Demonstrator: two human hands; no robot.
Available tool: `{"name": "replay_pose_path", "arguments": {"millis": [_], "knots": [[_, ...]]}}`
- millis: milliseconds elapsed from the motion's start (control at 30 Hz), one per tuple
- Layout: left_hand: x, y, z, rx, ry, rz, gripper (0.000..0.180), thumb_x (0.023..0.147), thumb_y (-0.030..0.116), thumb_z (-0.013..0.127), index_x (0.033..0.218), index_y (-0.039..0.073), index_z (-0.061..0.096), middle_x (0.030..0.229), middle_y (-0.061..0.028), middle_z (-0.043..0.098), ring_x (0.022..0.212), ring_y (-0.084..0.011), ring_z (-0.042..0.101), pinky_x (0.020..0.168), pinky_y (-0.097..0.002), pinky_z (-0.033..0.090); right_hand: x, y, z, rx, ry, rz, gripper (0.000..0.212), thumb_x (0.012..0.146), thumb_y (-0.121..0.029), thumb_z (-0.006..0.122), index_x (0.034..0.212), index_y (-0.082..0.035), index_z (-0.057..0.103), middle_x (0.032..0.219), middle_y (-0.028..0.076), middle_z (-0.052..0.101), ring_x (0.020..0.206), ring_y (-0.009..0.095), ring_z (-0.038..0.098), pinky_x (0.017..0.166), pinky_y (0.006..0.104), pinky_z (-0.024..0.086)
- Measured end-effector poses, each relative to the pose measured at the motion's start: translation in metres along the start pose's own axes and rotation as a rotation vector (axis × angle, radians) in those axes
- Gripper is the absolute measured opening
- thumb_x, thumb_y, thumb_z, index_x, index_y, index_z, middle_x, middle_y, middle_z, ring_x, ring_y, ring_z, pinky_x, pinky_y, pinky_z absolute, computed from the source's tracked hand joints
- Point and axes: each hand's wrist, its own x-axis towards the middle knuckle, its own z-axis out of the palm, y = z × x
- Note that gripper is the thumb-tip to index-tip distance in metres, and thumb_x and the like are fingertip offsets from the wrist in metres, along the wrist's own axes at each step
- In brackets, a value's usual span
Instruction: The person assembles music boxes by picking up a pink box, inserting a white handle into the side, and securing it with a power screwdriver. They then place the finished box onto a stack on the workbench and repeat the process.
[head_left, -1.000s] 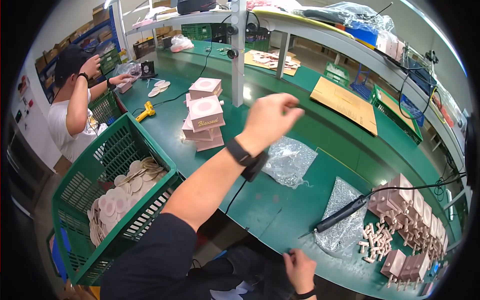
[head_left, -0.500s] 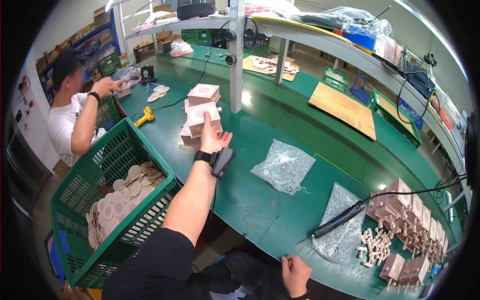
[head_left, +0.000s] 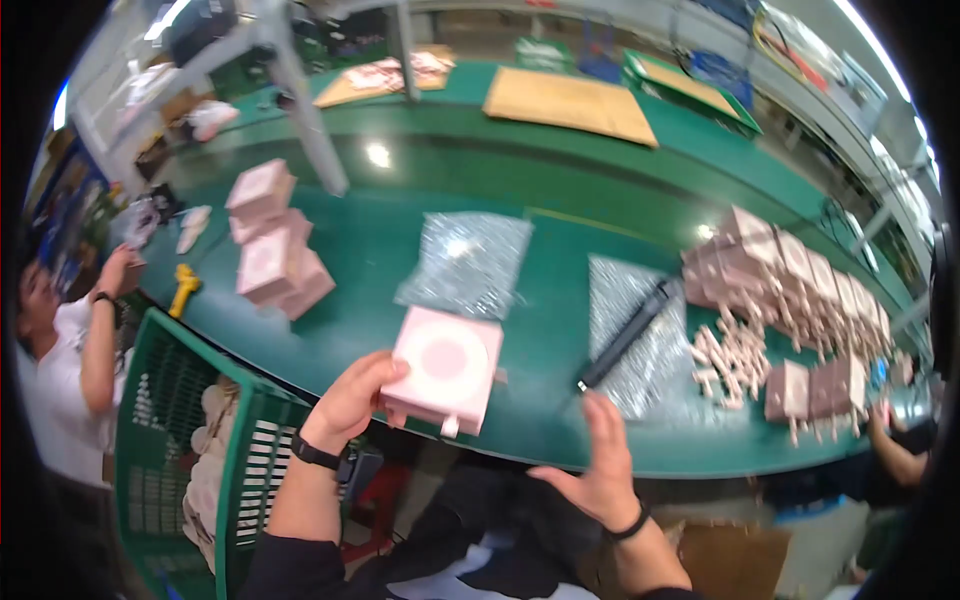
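Observation:
A pink square box [head_left: 447, 365] with a pale ring and a darker disc on its top is tilted over the table's near edge. My left hand [head_left: 352, 400] grips its left side, thumb on the top; small pegs stick out low on the box. My right hand [head_left: 600, 465] is to the right, apart from the box, thumb and fingers spread and holding nothing. Just beyond its fingertips is a black rod-shaped tool [head_left: 630, 335] on a bubble-wrap sheet [head_left: 635, 395]. Behind the box lies a bubble-wrap bag [head_left: 468, 262].
Stacked pink boxes [head_left: 270, 262] stand left by a metal post [head_left: 305, 110]. A yellow tool [head_left: 184, 290] lies near a person [head_left: 70, 380]. A green crate [head_left: 180, 350] holds pale discs. At right are loose pegs [head_left: 730, 362] and rows of pegged boxes [head_left: 780, 260]. Another person's arm [head_left: 895, 450] shows far right.
My left hand has taken a pink box off the left stack and brought it back to the near edge. My right hand has risen and opened. The view has swung right.

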Motion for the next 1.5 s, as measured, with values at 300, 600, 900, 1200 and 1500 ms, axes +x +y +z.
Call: {"name": "replay_pose_path", "arguments": {"millis": [300,600,900,1200,1500], "knots": [[0.021,-0.026,0.055,0.370,-0.266,-0.351,0.037,0.100,0.038,0.052,0.099,0.003,0.060,0.076,-0.0055,0.063,0.053,-0.0129,0.057,0.046,-0.0244,0.045,-0.014,-0.005,0.027,-0.166,-0.237,-0.284,0.076,0.069,-0.023,0.085,0.131,0.004,0.051,0.128,0.023,0.058,0.116,0.037,0.060,0.095,0.0435,0.050],[0.025,-0.052,0.099,0.293,-0.210,-0.027,0.048,0.100,0.039,0.055,0.120,-0.005,0.062,0.071,-0.0061,0.064,0.060,-0.0126,0.061,0.054,-0.0255,0.049,-0.031,-0.005,0.058,-0.063,0.013,0.258,0.068,0.075,-0.018,0.084,0.129,0.007,0.051,0.102,0.020,0.068,0.088,0.033,0.070,0.074,0.0382,0.055],[0.082,-0.037,0.073,0.782,0.085,0.467,0.032,0.098,0.024,0.057,0.117,0.000,0.066,0.085,-0.0119,0.070,0.070,-0.0212,0.067,0.064,-0.0328,0.053,-0.024,0.000,0.047,-0.032,0.031,0.154,0.058,0.077,-0.015,0.082,0.123,0.004,0.054,0.092,0.017,0.068,0.077,0.030,0.069,0.066,0.0364,0.054],[0.157,-0.027,0.061,1.525,0.340,0.820,0.009,0.090,0.012,0.060,0.090,0.006,0.066,0.090,-0.0132,0.064,0.079,-0.0356,0.066,0.069,-0.0465,0.054,-0.019,0.046,-0.013,-0.382,0.246,0.293,0.015,0.082,-0.007,0.074,0.095,-0.005,0.067,0.079,0.011,0.065,0.068,0.029,0.065,0.059,0.0361,0.050],[0.166,-0.031,0.070,1.535,0.339,0.800,0.012,0.088,0.014,0.065,0.084,0.003,0.065,0.089,-0.0128,0.062,0.079,-0.0358,0.064,0.067,-0.0464,0.052,-0.002,0.091,-0.054,-0.670,0.109,0.367,0.009,0.086,-0.011,0.068,0.095,-0.009,0.068,0.082,0.009,0.065,0.072,0.033,0.064,0.062,0.0427,0.050]]}}
